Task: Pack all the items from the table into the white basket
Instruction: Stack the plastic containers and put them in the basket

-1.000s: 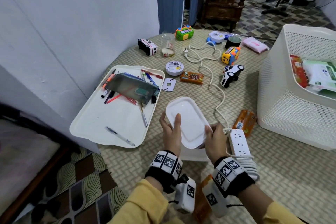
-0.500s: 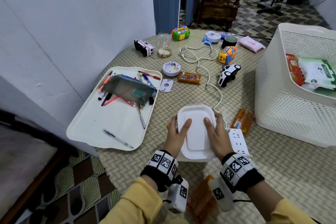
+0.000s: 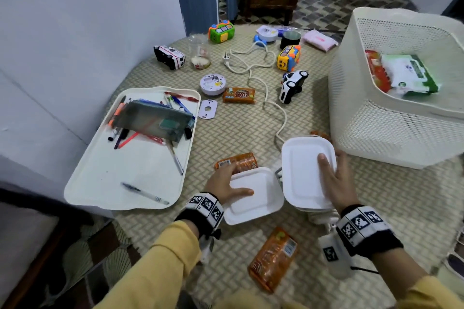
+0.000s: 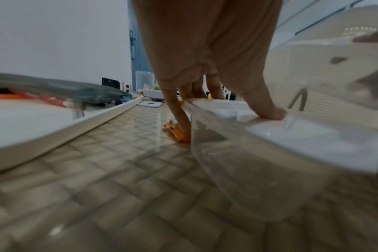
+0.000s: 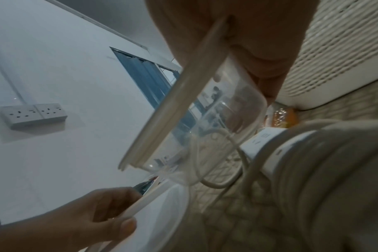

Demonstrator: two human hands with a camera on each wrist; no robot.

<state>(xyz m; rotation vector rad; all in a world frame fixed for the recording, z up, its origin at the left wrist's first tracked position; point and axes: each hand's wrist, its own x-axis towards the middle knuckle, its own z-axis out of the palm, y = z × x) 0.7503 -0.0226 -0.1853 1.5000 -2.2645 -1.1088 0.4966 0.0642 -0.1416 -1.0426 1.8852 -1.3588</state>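
Woven matting covers the round surface (image 3: 226, 133), which stands against a pale wall. Near its front edge, two clear containers with white lids sit side by side. The left hand (image 3: 222, 184) grips the left container (image 3: 253, 198), thumb flat on the lid and fingers curled over the far edge; in the left wrist view the fingertips (image 4: 183, 126) reach down to an orange snack packet (image 3: 237, 162) behind it. The right hand (image 3: 336, 183) grips the right container (image 3: 305, 173), thumb on the lid and fingers wrapped round the right side. This container is lifted and tilted in the right wrist view, above a white power strip (image 5: 268, 145) and its coiled cord. The white basket (image 3: 376, 120) stands just right of it, already holding packets. Another orange packet (image 3: 273, 258) lies nearer the person. A white tray (image 3: 100, 183) of pens sits to the left, and toy cars lie further back.
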